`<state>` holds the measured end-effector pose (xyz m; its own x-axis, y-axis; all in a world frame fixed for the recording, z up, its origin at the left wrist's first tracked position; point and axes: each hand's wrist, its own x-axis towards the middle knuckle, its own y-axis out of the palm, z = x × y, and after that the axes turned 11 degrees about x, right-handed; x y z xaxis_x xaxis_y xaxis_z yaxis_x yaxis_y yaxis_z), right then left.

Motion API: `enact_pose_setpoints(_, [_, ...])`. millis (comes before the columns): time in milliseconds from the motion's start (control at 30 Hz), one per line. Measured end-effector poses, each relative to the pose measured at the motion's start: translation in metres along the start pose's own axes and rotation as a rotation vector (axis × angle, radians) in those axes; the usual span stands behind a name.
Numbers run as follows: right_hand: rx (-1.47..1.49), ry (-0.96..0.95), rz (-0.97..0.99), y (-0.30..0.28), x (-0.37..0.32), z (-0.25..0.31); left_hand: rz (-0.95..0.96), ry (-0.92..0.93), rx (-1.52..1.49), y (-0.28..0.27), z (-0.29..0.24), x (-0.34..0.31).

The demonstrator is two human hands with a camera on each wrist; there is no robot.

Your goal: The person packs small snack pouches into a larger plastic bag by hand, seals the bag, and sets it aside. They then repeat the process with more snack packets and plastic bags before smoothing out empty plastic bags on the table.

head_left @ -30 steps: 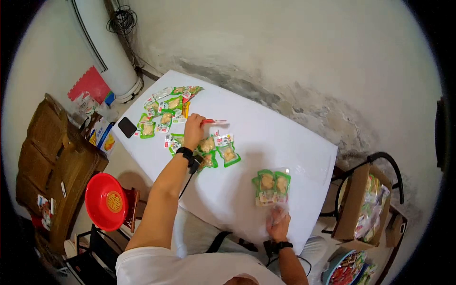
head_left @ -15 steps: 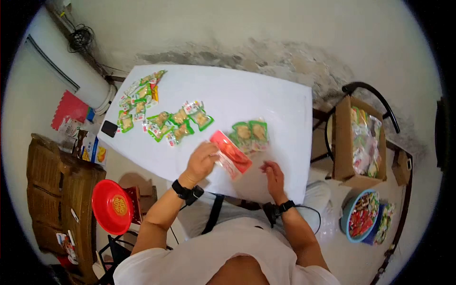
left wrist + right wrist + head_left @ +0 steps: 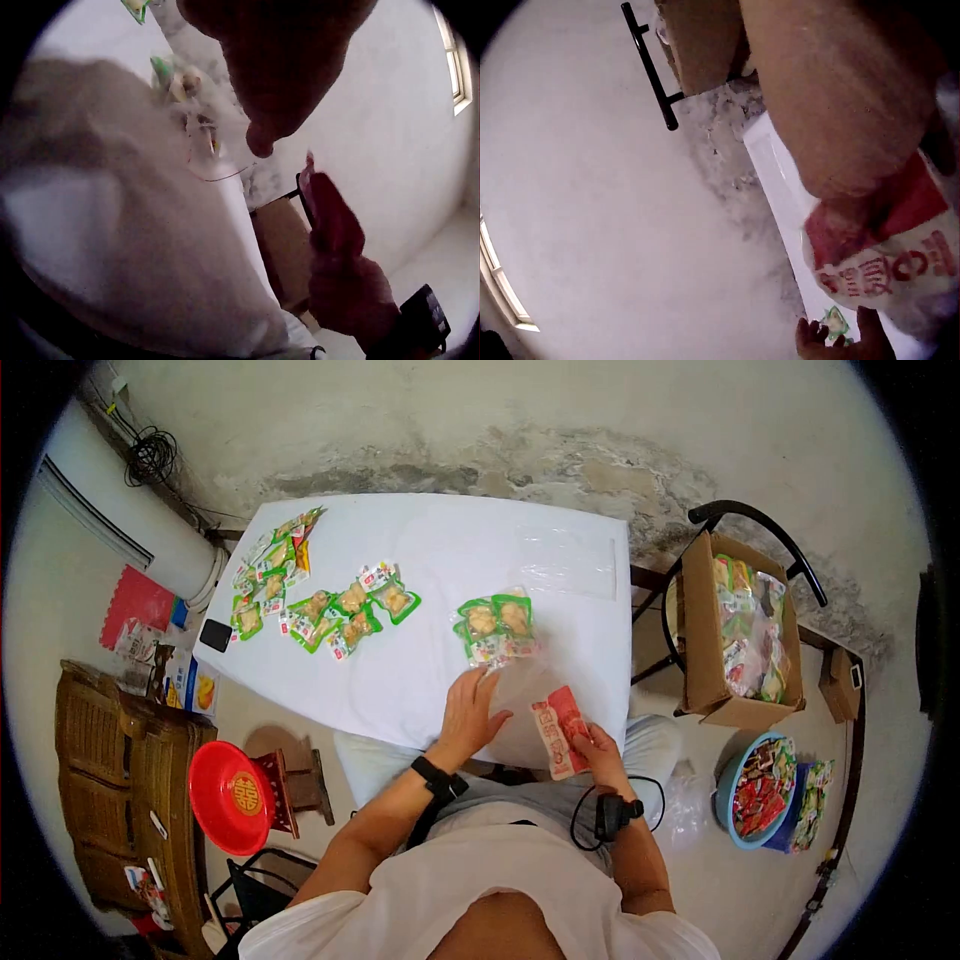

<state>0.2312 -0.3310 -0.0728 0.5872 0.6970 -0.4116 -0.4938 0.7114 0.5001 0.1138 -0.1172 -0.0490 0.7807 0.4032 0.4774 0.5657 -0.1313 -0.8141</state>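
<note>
In the head view, my right hand [image 3: 603, 758] pinches a flat red-and-white printed packet [image 3: 556, 728] at the table's front edge. The packet's red printing [image 3: 889, 271] shows large in the right wrist view. My left hand [image 3: 468, 715] is to its left, with its fingers extended and thumb apart. Those fingertips are right at the lower edge of a group of green-edged snack packets [image 3: 497, 622]. Clear plastic [image 3: 525, 685] spreads from that group toward the packet. The left wrist view shows both hands dark, the left [image 3: 277, 60] above the right [image 3: 341, 262].
More green-edged snack packets [image 3: 352, 612] lie left on the white table [image 3: 430, 540], near a phone [image 3: 214, 635]. A flat clear plastic bag [image 3: 568, 560] lies at the back right. Right of the table are a filled carton [image 3: 700, 660] and a blue basin [image 3: 727, 785]; left stands a red basin [image 3: 208, 795].
The left hand brought the red-and-white packet from the left toward the front middle. The packet is now in the right hand, and the left hand is free near the green-edged packets.
</note>
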Motion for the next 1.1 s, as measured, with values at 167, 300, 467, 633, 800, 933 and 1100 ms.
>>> enact_pose_setpoints(167, [-0.162,0.099,0.085,-0.014,0.005,-0.01,0.045,-0.013,0.064,0.014,0.009,0.013])
enact_pose_setpoints(300, [-0.124,0.042,0.118,0.006,0.036,-0.025,0.006,0.027,0.015,0.018,0.014,0.019])
enact_pose_setpoints(467, [-0.085,-0.031,0.119,0.048,0.072,-0.024,-0.046,0.006,-0.022,0.014,0.007,0.023])
enact_pose_setpoints(633, [-0.358,-0.038,0.003,0.071,0.106,-0.013,-0.028,0.046,-0.065,0.011,0.005,0.022])
enact_pose_setpoints(800, [0.267,-0.051,0.082,0.081,0.118,-0.03,-0.037,0.027,-0.126,0.01,0.005,0.019])
enact_pose_setpoints(933, [0.455,0.016,0.118,0.069,0.12,-0.052,-0.006,0.033,-0.133,0.011,0.006,0.018])
enact_pose_setpoints(1100, [-0.009,-0.223,0.061,0.052,0.156,-0.078,0.0,0.003,-0.152,0.01,0.005,0.017])
